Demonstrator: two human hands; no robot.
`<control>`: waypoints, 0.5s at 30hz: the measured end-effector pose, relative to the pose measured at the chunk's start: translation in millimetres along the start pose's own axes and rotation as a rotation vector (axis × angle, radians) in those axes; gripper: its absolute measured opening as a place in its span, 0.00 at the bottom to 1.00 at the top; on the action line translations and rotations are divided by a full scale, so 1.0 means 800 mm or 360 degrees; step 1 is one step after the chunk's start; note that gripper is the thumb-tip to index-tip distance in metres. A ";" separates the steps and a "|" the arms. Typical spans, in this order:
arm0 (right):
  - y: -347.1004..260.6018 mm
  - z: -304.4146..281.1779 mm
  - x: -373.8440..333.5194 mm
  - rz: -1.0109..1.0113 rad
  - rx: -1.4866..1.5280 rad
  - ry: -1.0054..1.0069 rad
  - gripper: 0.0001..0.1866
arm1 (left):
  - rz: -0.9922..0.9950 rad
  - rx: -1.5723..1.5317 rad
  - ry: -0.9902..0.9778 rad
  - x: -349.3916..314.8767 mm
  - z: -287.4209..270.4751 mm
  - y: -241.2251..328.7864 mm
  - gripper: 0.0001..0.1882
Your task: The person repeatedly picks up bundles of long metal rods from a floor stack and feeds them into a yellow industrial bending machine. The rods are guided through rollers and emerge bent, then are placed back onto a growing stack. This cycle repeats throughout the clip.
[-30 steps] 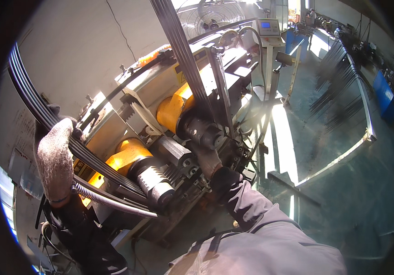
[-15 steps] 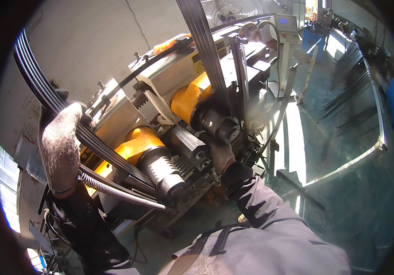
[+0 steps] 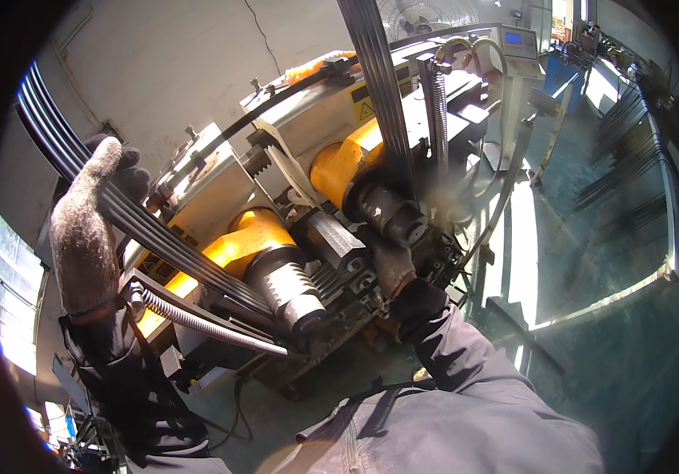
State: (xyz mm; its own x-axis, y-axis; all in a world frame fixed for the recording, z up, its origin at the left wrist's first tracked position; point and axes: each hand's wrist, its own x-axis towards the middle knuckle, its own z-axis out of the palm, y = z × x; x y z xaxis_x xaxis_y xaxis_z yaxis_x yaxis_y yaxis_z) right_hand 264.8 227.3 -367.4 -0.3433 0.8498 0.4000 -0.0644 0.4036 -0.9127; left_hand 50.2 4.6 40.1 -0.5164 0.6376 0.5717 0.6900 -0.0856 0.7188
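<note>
My left hand (image 3: 86,245), in a grey knit glove, is closed round a bundle of long dark metal rods (image 3: 189,257) at the left. Its thumb points up along the near side, and dark fingertips show beyond the rods. The rods run down to the black ribbed cylinder (image 3: 280,284) on the yellow arm of a machine. My right hand (image 3: 393,268), also gloved, reaches in under a second black cylinder (image 3: 387,209). Its fingers are hidden there in shadow, so what they touch does not show. A second rod bundle (image 3: 379,75) rises behind that cylinder.
A ribbed grey hose (image 3: 205,324) curves below the left rods. Behind the machine stand a control box (image 3: 515,43) with a small screen and a wire-caged fan (image 3: 426,17). To the right, a metal frame (image 3: 604,304) borders more dark rods (image 3: 620,158) over the green floor.
The view has shifted, so the machine appears farther right. My left thumb, bent over the rods before, now stands straighter. My right hand stays under the cylinder.
</note>
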 end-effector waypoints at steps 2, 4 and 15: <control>0.011 0.002 -0.002 0.0033 0.0131 0.0033 0.19 | -0.0183 -0.0126 0.0144 -0.002 -0.001 0.013 0.25; 0.017 0.004 -0.004 0.0228 0.0312 0.0062 0.17 | -0.0331 0.0068 0.0110 -0.005 -0.002 0.015 0.21; 0.039 -0.001 -0.009 -0.0018 -0.0052 -0.0042 0.11 | 0.0248 0.0568 -0.0405 -0.025 -0.022 -0.018 0.17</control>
State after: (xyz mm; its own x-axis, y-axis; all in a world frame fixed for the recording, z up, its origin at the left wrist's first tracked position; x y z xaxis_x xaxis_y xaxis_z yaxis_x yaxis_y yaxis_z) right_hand 265.7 234.0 -399.1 -0.3674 0.8360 0.4075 -0.0378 0.4244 -0.9047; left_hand 41.4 -20.5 25.5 -0.2825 0.8095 0.5146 0.9039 0.0450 0.4255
